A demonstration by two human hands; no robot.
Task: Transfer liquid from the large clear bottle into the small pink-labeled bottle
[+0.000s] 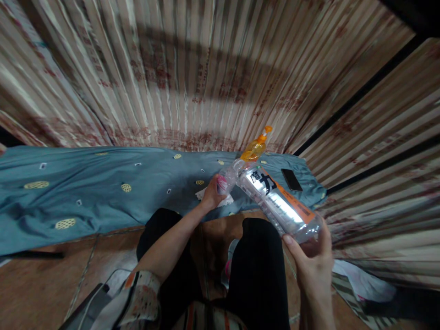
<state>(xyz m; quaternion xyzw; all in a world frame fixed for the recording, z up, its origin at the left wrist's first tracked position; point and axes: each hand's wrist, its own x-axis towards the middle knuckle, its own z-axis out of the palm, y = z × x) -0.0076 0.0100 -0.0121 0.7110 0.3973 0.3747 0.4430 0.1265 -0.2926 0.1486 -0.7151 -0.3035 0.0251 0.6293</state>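
My right hand [311,259] is closed round the base of a large clear plastic bottle [280,206] with a silver and orange label, held tilted with its neck pointing away. My left hand [211,195] reaches forward and grips a smaller clear bottle [229,176] with a pink label, over a white tissue [225,200] on the blue bedsheet [85,192]. An orange spray bottle [256,146] stands just behind the two bottles, its nozzle upward.
A black phone [291,179] lies on the blue sheet at the right. Striped curtains [206,68] hang behind the bed. My black-trousered knees [256,266] are over a brown tiled floor [44,284]. White cloth [364,282] lies at lower right.
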